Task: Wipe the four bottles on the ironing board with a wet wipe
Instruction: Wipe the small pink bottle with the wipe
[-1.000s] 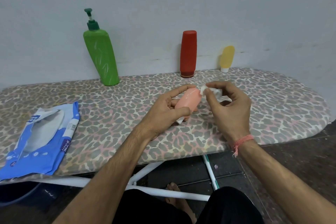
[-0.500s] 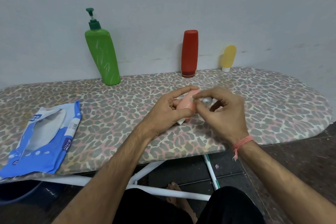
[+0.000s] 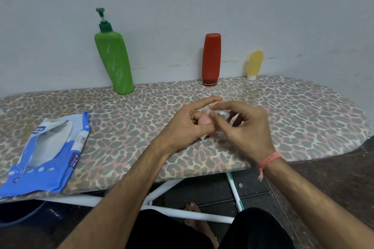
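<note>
while the left hand (image 3: 183,125) grips the pink bottle (image 3: 204,120) just above the ironing board (image 3: 303,111), the right hand (image 3: 245,127) pinches a bunched wet wipe (image 3: 221,112) against the bottle's upper end.

item 1, pink bottle: small, mostly hidden by both hands. left forefinger laid straight along its top, thumb curled under its near side. a white tip, likely the cap, shows below the left hand, toward the person. long axis judged to run from that near-left tip up and away to the right, so the wipe sits at the far end. whether the bottle touches the board cannot be told.

item 2, wet wipe: white wad held between right thumb and fingertips, touching the bottle.

item 3, green pump bottle (image 3: 114,62): standing at the back left, leaning against the wall.

item 4, red bottle (image 3: 211,58): upright on its cap at the back centre, well apart from the hands.

item 5, yellow bottle (image 3: 255,64): small, cap down, back right, against the wall.

item 6, wipes packet (image 3: 46,153): blue and white, flap open, lying flat at the board's near-left edge.

judgement: the pink bottle is mid-wipe; the three at the back stand untouched by either hand. the coming stroke turns on the bottle's axis: the right hand is the nearer to the far end and would draw the wipe along it toward the cap, the left hand steadying or turning the bottle.
</note>
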